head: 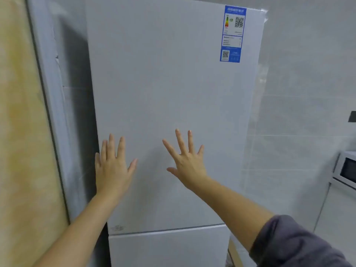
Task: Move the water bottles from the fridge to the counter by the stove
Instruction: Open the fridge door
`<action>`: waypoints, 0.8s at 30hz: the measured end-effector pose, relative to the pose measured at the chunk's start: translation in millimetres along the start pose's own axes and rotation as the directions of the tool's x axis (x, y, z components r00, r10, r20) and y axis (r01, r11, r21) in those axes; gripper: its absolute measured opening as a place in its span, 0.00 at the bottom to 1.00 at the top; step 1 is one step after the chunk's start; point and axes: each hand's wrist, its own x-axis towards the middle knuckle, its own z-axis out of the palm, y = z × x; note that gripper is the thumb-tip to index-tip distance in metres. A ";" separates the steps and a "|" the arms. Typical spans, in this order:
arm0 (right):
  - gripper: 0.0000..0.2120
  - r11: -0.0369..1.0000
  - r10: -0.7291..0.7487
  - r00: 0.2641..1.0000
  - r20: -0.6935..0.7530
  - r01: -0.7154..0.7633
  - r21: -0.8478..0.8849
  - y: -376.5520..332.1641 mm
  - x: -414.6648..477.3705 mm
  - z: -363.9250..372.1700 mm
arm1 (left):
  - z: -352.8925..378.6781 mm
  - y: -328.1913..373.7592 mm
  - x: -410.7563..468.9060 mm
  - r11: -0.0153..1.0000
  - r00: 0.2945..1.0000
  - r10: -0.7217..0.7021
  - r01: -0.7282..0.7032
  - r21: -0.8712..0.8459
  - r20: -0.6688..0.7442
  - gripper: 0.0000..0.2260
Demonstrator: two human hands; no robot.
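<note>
A tall white fridge [173, 89] fills the middle of the head view, with its upper door shut and a blue energy label [232, 33] at the top right corner. A lower door [167, 249] sits below a seam. My left hand [111, 166] is spread flat near the upper door's left edge, holding nothing. My right hand [187, 160] is raised with fingers apart in front of the door's middle, also holding nothing. No water bottles are visible; the fridge's inside is hidden.
A yellowish wall or panel [21, 132] stands at the left, with a narrow dark gap [77, 112] beside the fridge. Grey tiled wall [308, 93] lies to the right. A white microwave [346, 168] sits at the right edge.
</note>
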 end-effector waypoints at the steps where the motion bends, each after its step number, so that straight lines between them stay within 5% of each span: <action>1: 0.46 1.000 -0.004 1.000 -0.007 0.004 -0.026 -2.1 6.8 2.3 | 0.2 -5.9 6.8 1.000 1.000 -0.019 0.019 -0.007 -0.005 0.34; 6: 0.52 0.995 0.078 0.996 0.032 -0.076 -0.058 -6.8 30.7 11.8 | 7.2 -33.4 32.6 0.992 0.997 -0.070 0.071 -0.104 0.006 0.38; 12: 0.55 0.987 0.152 0.986 0.063 -0.149 -0.054 -14.0 38.2 20.0 | 15.4 -52.1 51.7 0.897 0.992 -0.120 0.120 -0.427 0.027 0.42; 24: 0.53 0.986 0.165 0.982 0.097 -0.161 -0.048 -14.7 37.6 17.8 | 16.9 -73.6 64.5 0.832 0.977 -0.165 0.212 -0.512 0.136 0.35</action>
